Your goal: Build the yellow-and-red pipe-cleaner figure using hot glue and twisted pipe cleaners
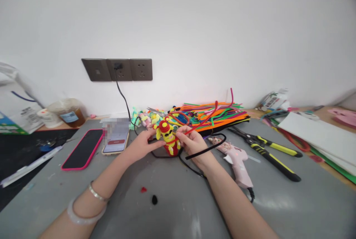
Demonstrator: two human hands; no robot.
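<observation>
A small yellow and red pipe-cleaner figure (168, 138) stands between my hands at the middle of the grey mat (178, 202). My left hand (141, 144) is closed on its left side, fingers pinching it. My right hand (191, 142) pinches a red pipe cleaner (207, 118) that runs up and right from the figure. A black pipe cleaner (207, 149) lies across my right wrist.
A pile of coloured pipe cleaners (214, 115) lies behind the figure. A pink glue gun (237, 159) and yellow-handled pliers (267, 150) lie to the right. Two phones (83, 149) (115, 140) lie to the left. Wall sockets (118, 69), jars and paper sheets (317, 135) ring the edges.
</observation>
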